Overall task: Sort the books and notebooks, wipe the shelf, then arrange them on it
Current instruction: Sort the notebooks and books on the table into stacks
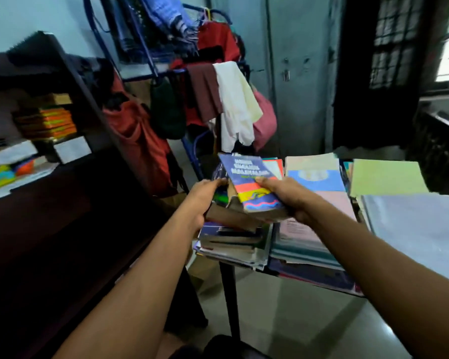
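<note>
I hold a thick blue book [252, 185] with both hands, at about 12 o'clock from me and just above a stack [233, 242] of books at the near-left corner of a table [230, 294]. My right hand [287, 196] grips its right edge, thumb curled over the cover; my left hand [205, 200] has its fingers curled round the left edge of the book and of another beneath it. The cover is blue with blurred pale lettering, then red, yellow and blue bands. At 1 to 2 o'clock, more notebooks [314, 174] lie flat over the table, pale green, pink, blue and grey, some overlapping. At 9 to 10 o'clock stands a dark shelf [70, 81], with an orange-and-green pile [46, 123] and some flat papers on its upper level. At 11 to 12 o'clock, behind the table, a blue rack [151, 73] is hung with clothes, among them a white garment [235, 104].
</note>
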`<state>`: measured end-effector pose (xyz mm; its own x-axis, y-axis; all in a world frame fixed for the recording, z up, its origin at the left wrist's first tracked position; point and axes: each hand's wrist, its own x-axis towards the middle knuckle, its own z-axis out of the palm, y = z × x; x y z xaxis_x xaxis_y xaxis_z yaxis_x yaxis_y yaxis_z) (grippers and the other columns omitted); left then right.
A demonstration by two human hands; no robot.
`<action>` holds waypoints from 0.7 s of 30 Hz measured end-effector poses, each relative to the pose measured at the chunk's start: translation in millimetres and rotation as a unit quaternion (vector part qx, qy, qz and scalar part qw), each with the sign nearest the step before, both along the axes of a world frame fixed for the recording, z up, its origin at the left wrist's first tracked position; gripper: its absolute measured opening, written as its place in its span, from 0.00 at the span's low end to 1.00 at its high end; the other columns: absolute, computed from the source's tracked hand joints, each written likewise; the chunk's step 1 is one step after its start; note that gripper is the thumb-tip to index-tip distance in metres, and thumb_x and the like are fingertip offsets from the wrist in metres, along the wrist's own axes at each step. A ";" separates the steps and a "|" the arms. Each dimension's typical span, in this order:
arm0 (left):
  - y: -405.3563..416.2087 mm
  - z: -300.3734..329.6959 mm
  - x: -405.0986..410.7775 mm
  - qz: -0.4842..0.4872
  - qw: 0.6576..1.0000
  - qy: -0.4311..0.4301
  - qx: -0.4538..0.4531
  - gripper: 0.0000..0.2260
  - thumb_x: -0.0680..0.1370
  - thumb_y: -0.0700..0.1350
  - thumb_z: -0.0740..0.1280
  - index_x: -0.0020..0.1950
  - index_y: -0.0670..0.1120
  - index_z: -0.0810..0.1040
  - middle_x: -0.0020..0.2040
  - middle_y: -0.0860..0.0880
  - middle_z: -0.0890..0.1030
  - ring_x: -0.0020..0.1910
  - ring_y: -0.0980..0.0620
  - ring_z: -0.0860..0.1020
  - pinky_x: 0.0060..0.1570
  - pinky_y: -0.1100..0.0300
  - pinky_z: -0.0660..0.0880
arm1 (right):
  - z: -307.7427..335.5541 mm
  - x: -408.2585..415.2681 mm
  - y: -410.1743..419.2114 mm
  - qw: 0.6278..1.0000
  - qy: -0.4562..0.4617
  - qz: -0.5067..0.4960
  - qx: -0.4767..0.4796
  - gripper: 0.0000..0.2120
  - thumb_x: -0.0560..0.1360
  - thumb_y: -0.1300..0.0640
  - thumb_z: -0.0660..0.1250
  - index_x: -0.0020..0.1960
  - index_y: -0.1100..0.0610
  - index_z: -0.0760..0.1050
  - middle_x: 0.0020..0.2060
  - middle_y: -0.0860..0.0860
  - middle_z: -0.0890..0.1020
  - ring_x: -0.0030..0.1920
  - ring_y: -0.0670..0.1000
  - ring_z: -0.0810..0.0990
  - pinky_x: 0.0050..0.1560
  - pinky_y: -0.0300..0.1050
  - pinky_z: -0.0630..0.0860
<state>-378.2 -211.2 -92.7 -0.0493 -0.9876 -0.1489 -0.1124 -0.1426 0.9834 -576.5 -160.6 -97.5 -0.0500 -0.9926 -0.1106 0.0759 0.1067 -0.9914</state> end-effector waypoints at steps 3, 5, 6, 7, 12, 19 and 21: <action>-7.8 -15.6 8.7 -0.031 0.994 -0.085 0.058 0.15 0.79 0.49 0.71 0.57 0.38 0.84 0.50 0.36 0.86 0.36 0.43 0.84 0.34 0.55 0.80 | -30.8 6.8 -10.9 0.999 -0.021 0.000 0.037 0.16 0.79 0.52 0.70 0.64 0.58 0.77 0.48 0.56 0.87 0.39 0.52 0.86 0.36 0.44 0.82; -19.6 -17.5 11.6 -0.042 0.985 -0.165 0.031 0.12 0.79 0.48 0.71 0.53 0.39 0.85 0.47 0.40 0.87 0.36 0.47 0.84 0.34 0.59 0.79 | -37.8 6.3 -18.5 0.999 -0.036 -0.003 0.032 0.14 0.80 0.55 0.69 0.64 0.57 0.76 0.52 0.57 0.86 0.41 0.53 0.86 0.41 0.45 0.82; -23.7 -15.5 10.7 -0.039 0.976 -0.215 -0.006 0.11 0.79 0.47 0.70 0.50 0.39 0.84 0.46 0.42 0.87 0.36 0.49 0.82 0.34 0.61 0.76 | -37.4 5.7 -21.5 0.999 -0.034 -0.004 0.034 0.12 0.81 0.55 0.68 0.63 0.57 0.77 0.53 0.57 0.86 0.42 0.54 0.85 0.43 0.46 0.82; -24.6 -13.4 8.0 -0.038 0.968 -0.246 -0.039 0.10 0.79 0.46 0.68 0.49 0.40 0.84 0.44 0.44 0.86 0.35 0.51 0.79 0.34 0.62 0.72 | -35.3 6.2 -22.1 0.999 -0.028 -0.003 0.042 0.10 0.80 0.56 0.68 0.61 0.57 0.77 0.52 0.57 0.86 0.44 0.55 0.85 0.46 0.48 0.81; -10.8 -6.5 -12.8 -0.053 0.972 -0.194 -0.122 0.12 0.81 0.44 0.64 0.42 0.47 0.85 0.38 0.54 0.84 0.36 0.57 0.76 0.39 0.61 0.73 | -22.8 7.9 -22.6 0.999 0.008 -0.023 0.039 0.13 0.80 0.58 0.67 0.63 0.59 0.76 0.53 0.58 0.86 0.46 0.57 0.84 0.47 0.51 0.79; 1.4 14.9 -43.8 -0.054 0.974 -0.127 -0.180 0.16 0.73 0.60 0.63 0.53 0.55 0.83 0.51 0.51 0.87 0.52 0.48 0.84 0.56 0.46 0.81 | 4.6 -18.5 2.3 0.998 -0.014 -0.059 -0.031 0.10 0.81 0.61 0.65 0.61 0.59 0.77 0.49 0.56 0.86 0.41 0.53 0.84 0.41 0.46 0.78; 10.4 22.6 -61.6 -0.054 0.966 -0.139 -0.213 0.15 0.73 0.60 0.62 0.53 0.58 0.83 0.52 0.54 0.86 0.53 0.48 0.84 0.58 0.45 0.80 | 13.6 -35.6 10.2 0.997 -0.027 -0.060 -0.039 0.07 0.81 0.62 0.65 0.57 0.59 0.79 0.45 0.55 0.86 0.35 0.50 0.84 0.34 0.41 0.79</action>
<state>-439.7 -200.9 -70.2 -0.1714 -0.9537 0.2471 -0.3716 0.2949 0.8803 -612.2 -150.4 -83.9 -0.1658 -0.9853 -0.0400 0.1373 0.0171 -0.9904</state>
